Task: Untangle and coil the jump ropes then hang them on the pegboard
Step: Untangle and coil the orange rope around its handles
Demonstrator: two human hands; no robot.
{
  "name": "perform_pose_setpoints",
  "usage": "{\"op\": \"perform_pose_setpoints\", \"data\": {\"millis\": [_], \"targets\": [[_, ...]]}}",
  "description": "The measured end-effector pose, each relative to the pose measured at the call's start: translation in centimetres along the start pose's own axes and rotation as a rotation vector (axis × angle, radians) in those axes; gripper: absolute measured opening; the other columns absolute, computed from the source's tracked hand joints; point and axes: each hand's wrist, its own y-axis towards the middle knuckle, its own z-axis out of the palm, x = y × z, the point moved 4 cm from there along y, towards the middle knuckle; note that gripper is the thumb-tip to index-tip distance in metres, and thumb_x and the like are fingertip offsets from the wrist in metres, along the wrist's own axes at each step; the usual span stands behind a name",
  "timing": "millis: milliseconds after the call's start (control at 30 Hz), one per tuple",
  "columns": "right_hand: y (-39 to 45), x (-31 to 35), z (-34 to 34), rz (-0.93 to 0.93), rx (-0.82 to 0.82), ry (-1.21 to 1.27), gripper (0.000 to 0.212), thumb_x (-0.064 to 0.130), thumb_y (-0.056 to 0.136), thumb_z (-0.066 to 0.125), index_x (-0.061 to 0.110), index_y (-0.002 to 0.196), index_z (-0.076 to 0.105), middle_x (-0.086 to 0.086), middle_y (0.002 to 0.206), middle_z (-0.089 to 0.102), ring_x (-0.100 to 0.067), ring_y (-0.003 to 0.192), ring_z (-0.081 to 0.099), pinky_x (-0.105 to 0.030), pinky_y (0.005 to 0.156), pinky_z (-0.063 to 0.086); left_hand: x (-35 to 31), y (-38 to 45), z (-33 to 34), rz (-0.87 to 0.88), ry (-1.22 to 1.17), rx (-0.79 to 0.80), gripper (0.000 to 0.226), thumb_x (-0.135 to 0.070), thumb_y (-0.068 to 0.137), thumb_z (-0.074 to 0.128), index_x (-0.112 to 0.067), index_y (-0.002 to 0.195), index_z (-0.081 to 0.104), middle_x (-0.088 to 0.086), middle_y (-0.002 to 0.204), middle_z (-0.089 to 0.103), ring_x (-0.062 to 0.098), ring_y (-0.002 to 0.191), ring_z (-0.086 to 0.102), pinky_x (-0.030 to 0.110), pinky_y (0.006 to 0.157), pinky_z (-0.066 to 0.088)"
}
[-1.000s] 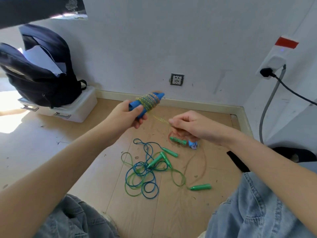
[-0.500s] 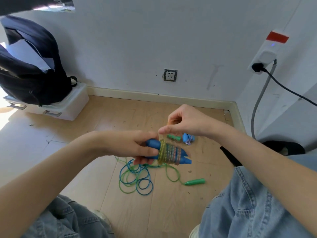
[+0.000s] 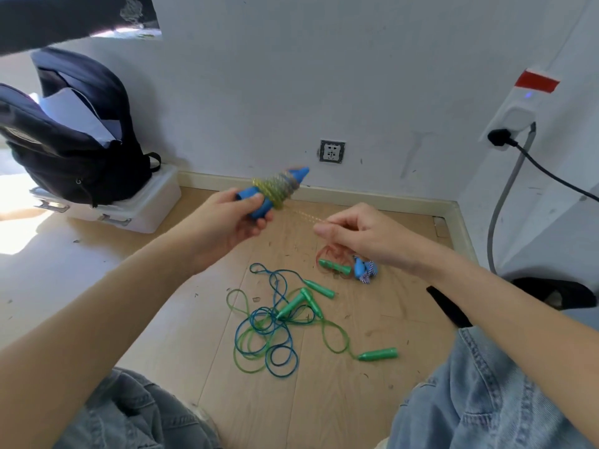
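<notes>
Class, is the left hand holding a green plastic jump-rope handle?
No: the left hand grips a blue plastic handle wound with yellowish rope; the green handles lie on the floor.

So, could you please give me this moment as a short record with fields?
left hand: holds blue handles wound with yellowish rope
right hand: pinches the free yellowish rope, stretched to the handles
floor: tangled blue and green ropes with green handles, loose
near right wrist: small blue-handled bundle beside red rope
pegboard: not in view

The blue handles' [image 3: 274, 192] wrapped tip looks motion-blurred.
</notes>
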Motion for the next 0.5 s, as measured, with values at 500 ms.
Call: {"op": "perform_pose_setpoints", "data": {"millis": [500], "targets": [[0.3, 0.4, -0.6, -0.095, 0.0, -0.094, 0.045, 0.041, 0.078, 0.067, 0.005, 0.055, 0.055, -0.004, 0.05, 0.042, -0.009, 0.047, 0.034, -0.019, 0.047, 0.028, 1.3, -3.8, 4.3, -0.041, 0.755, 0.674, 0.017, -0.014, 0.095, 0.047, -0.004, 0.108, 0.051, 0.003, 0.077, 0.057, 0.008, 0.062, 0.049, 0.016, 0.054, 0.042]]}}
